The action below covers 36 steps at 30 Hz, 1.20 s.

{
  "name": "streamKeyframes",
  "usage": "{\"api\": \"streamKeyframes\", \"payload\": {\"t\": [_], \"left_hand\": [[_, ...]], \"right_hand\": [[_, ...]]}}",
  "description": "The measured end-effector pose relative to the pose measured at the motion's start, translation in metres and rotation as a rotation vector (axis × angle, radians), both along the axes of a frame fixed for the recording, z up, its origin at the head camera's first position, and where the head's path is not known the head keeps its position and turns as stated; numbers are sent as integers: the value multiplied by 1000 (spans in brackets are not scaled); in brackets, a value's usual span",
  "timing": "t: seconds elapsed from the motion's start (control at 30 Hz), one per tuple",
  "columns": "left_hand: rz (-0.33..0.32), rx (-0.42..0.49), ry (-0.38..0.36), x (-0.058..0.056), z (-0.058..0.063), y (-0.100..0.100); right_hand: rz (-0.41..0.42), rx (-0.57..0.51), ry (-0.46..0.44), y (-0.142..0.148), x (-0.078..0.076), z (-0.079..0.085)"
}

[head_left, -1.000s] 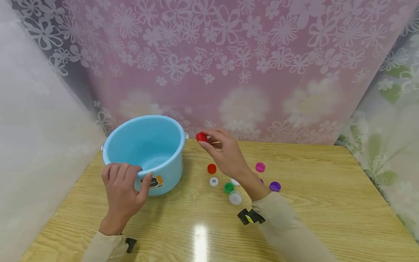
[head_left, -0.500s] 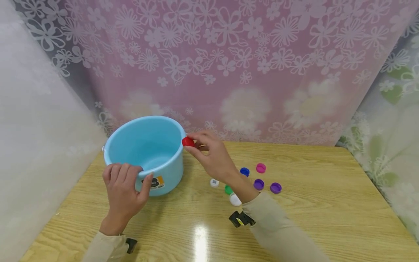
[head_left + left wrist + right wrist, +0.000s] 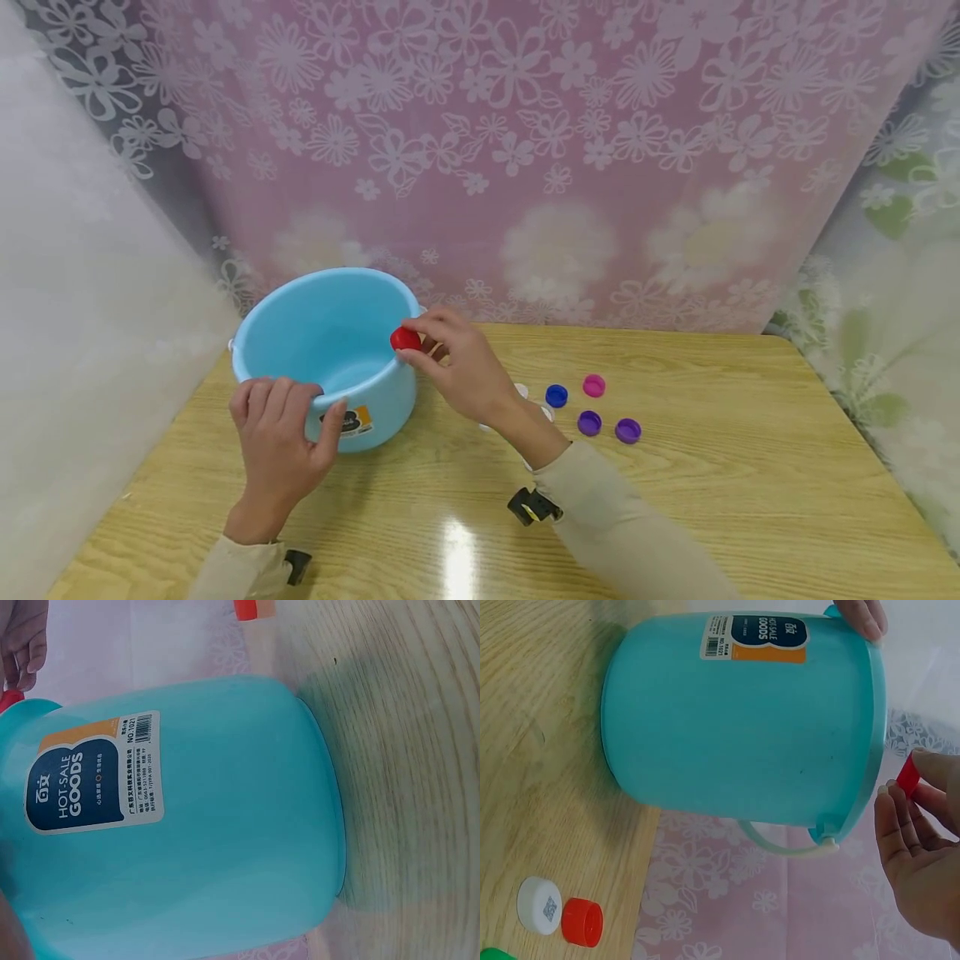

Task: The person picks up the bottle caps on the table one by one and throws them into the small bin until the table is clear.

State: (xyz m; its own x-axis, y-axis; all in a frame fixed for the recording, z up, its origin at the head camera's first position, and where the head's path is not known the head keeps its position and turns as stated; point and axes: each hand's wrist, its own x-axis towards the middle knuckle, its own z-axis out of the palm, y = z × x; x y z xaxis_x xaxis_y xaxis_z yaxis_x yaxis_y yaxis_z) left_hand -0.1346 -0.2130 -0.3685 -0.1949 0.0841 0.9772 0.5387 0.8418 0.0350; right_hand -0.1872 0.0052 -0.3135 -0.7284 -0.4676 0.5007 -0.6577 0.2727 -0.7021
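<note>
A light blue bucket (image 3: 378, 408) with a printed label (image 3: 94, 774) stands on the left of the table. My left hand (image 3: 281, 442) grips its near rim, fingers over the edge and thumb outside against the wall. Between thumb and fingertips my right hand (image 3: 468, 371) pinches a red bottle cap (image 3: 406, 338). That cap is at the right side of the bucket's rim in the head view; the right wrist view shows it just above the rim. No cap shows in the visible part of the bucket's inside.
Right of the bucket lie a blue cap (image 3: 557, 396), a pink cap (image 3: 594, 386) and two purple caps (image 3: 589, 423). A white cap (image 3: 539, 906), another red cap (image 3: 583, 922) and a green cap (image 3: 496, 954) lie on the wooden table (image 3: 712, 467). A floral curtain (image 3: 525, 167) hangs behind.
My right hand has moved left with the red cap, from right of the bucket to its rim. The left hand keeps its grip on the bucket, which stays in place.
</note>
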Motion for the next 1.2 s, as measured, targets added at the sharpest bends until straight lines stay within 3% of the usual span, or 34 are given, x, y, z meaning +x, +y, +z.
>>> {"api": "streamKeyframes", "payload": {"t": [1.2], "left_hand": [[7, -18, -4, 0, 0, -2]], "right_hand": [[-14, 83, 56, -25, 5, -3]]}}
